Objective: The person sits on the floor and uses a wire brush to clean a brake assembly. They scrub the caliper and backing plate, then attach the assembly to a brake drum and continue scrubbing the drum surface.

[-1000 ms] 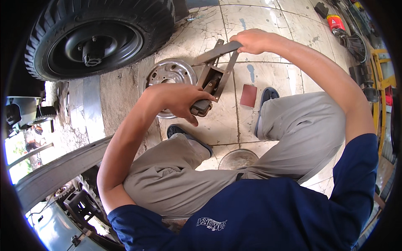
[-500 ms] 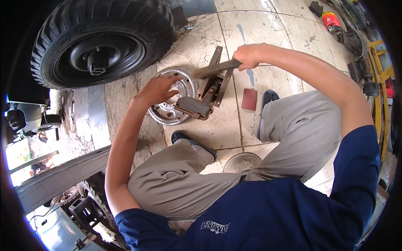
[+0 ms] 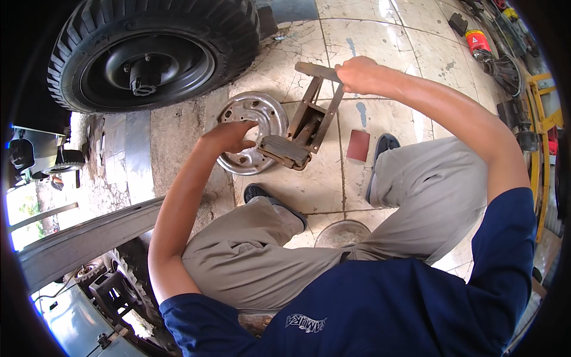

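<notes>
1. Right hand (image 3: 360, 76) grasps the near end of a flat, dark bar (image 3: 315, 69), fingers wrapped round it; the bar points left from this hand, across the far end of a rusty steel frame (image 3: 326, 122).
2. Below and left of the right hand, the frame's two rails slant toward the wearer, down to a worn rectangular block (image 3: 278, 150).
3. Left hand (image 3: 229, 137) is released, fingers loosely curved, just left of that block; whether its fingertips touch anything cannot be told.
4. Beneath the left hand lies a silver round metal plate (image 3: 272, 112) with holes, on the tiled floor (image 3: 324, 190).
5. Below the right hand, a reddish rectangular sheet (image 3: 358, 146) lies flat.
6. Beyond the left hand, up and left, stands a black wheel (image 3: 143, 68) with a chunky-treaded tyre.
</notes>
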A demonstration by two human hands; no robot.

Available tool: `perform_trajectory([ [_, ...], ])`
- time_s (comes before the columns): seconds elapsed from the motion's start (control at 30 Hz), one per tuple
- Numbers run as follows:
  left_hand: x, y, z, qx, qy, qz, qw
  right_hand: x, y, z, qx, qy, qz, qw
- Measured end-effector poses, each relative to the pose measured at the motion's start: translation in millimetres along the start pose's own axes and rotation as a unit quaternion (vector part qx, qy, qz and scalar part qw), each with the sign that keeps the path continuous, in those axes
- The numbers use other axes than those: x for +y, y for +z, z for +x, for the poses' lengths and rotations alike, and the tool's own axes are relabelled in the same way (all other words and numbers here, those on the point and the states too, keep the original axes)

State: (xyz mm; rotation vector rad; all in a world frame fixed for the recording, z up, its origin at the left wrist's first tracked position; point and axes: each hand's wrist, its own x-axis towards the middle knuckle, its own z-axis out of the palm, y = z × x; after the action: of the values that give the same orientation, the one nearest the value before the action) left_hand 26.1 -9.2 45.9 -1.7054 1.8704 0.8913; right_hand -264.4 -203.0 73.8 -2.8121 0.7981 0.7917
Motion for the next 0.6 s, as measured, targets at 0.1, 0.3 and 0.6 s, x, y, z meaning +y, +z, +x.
perform_trajectory([
  [0.1,3,-2,-2,0.026,0.010,-0.008,1.000,-14,-6,-9,-0.023,-0.058,-0.004,0.998],
  [0.3,17,-8,1,0.021,0.009,-0.020,1.000,-6,-12,-15,0.054,-0.104,0.040,0.992],
  [0.6,6,-1,2,-0.003,-0.013,-0.004,1.000,-16,-10,-13,0.044,-0.192,0.077,0.977],
])
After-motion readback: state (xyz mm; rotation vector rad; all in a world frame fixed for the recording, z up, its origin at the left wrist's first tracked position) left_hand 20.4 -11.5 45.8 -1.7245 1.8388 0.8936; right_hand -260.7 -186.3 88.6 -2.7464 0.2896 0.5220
